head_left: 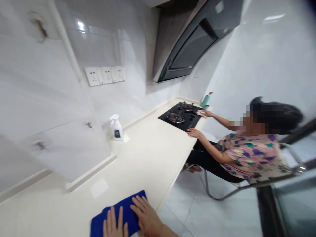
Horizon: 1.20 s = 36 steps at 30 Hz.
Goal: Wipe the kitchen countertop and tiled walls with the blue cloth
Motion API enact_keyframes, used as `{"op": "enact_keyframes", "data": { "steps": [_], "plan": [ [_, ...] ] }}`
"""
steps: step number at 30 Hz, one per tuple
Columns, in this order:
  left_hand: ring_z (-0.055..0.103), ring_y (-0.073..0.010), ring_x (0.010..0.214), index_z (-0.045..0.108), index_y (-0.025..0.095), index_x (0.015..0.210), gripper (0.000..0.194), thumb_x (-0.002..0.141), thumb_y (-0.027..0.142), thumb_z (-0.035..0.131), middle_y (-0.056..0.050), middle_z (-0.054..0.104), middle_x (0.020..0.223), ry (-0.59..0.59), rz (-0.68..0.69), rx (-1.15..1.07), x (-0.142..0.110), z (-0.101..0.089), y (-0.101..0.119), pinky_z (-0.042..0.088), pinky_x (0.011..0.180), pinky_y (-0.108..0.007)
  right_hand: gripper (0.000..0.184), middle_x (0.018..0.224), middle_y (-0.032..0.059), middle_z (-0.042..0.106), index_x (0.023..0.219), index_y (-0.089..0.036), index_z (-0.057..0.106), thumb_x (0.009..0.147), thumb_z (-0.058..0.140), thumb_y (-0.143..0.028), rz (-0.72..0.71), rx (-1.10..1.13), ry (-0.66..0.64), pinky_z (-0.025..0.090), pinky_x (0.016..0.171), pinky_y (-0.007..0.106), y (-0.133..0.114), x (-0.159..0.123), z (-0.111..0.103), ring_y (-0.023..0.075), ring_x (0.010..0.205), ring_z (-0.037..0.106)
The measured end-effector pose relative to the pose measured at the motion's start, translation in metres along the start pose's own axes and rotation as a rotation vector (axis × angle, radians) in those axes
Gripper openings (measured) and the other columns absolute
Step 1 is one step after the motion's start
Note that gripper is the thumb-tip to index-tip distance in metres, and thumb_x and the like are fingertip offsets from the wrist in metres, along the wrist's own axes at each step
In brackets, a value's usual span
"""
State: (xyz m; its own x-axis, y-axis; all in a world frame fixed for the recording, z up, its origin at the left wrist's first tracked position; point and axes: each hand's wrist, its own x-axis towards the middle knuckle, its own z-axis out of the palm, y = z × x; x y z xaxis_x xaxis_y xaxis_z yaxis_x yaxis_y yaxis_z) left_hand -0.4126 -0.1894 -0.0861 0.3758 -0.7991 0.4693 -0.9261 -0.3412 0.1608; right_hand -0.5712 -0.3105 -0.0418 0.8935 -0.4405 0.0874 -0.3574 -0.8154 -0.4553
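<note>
We've L hand (114, 230) & R hand (148, 218) palms-down, fingers spread, on a rumple-edged blue cloth (127, 213) lying at the nr end of the smooth, glossy cream countertop (150, 154). Rounded white spray btl (118, 129) stands nr wall; flat, shiny blk hob (186, 116) well beyond.

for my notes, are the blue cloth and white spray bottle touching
Apart. The head view shows a stretch of cream countertop between the blue cloth and the white spray bottle, which stands farther back.

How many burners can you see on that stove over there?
2 on the black cooktop: the near burner, toward the camera, and the far burner beyond it. None seems hidden.
</note>
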Motion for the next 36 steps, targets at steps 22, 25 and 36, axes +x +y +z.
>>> {"op": "enact_keyframes", "data": {
  "steps": [22,25,36],
  "plan": [
    [0.021,-0.0259,0.151,0.032,0.023,0.153,0.064,0.091,0.031,0.048,-0.003,0.035,0.160,-0.077,-0.212,0.345,-0.076,-0.090,-0.043,0.010,0.124,-0.046,0.079,0.164,0.0047,0.014,0.156,-0.022,0.020,0.081,0.043,-0.010,-0.512,-0.138,-0.191,0.029,0.123,0.051,-0.074,0.044,0.043,0.0259,0.152,0.017],
    [0.023,-0.0252,0.150,0.032,0.023,0.153,0.064,0.091,0.030,0.047,-0.004,0.036,0.159,-0.072,-0.339,0.396,-0.097,-0.103,-0.061,0.010,0.124,-0.046,0.078,0.165,0.0031,0.012,0.156,-0.023,0.021,0.082,0.043,-0.011,-0.586,-0.111,-0.239,0.030,0.124,0.050,-0.109,0.059,0.062,0.0252,0.152,0.014],
    [0.021,-0.0267,0.151,0.026,0.022,0.154,0.064,0.092,0.021,0.042,-0.006,0.031,0.161,-0.062,-0.671,0.364,-0.094,-0.116,-0.118,0.021,0.122,-0.049,0.073,0.164,0.0074,0.018,0.151,-0.013,0.034,0.079,0.040,-0.008,-0.644,-0.140,-0.168,0.030,0.124,0.050,-0.182,0.119,0.119,0.0254,0.152,0.014]
  ]
}}
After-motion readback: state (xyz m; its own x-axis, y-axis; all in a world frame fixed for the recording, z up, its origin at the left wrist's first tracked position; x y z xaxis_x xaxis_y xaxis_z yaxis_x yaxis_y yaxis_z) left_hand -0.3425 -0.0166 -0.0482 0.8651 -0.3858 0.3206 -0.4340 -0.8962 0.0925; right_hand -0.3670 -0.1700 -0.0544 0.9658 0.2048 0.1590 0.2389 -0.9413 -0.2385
